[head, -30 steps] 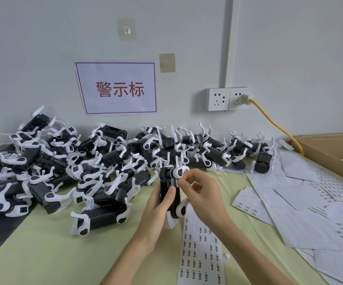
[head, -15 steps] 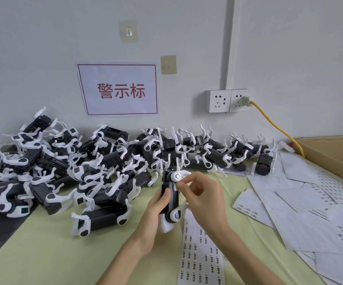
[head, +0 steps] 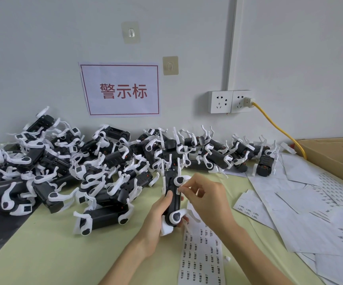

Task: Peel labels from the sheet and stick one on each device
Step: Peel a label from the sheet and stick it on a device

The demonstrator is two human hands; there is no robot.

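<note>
A pale green table [head: 43, 254] runs along the wall, and across its back lies a long heap of black-and-white devices [head: 96, 167], piled from the left edge to near the cardboard box [head: 329, 159] at the right. Loose white backing sheets [head: 310, 214] are spread over the right side of the table. Nearer, a narrow label sheet [head: 201, 258] lies flat under the person's wrists, printed in columns.

Just above that sheet, one device [head: 173, 199] is held lengthwise, its white arms sticking out at both ends. The left hand [head: 158, 219] grips it from the left side, thumb laid along the black body and fingers curled beneath the lower end. The right hand [head: 205, 200] sits just right of it, thumb and forefinger pinched on a small white label [head: 179, 190] that touches the device's upper right edge.
</note>
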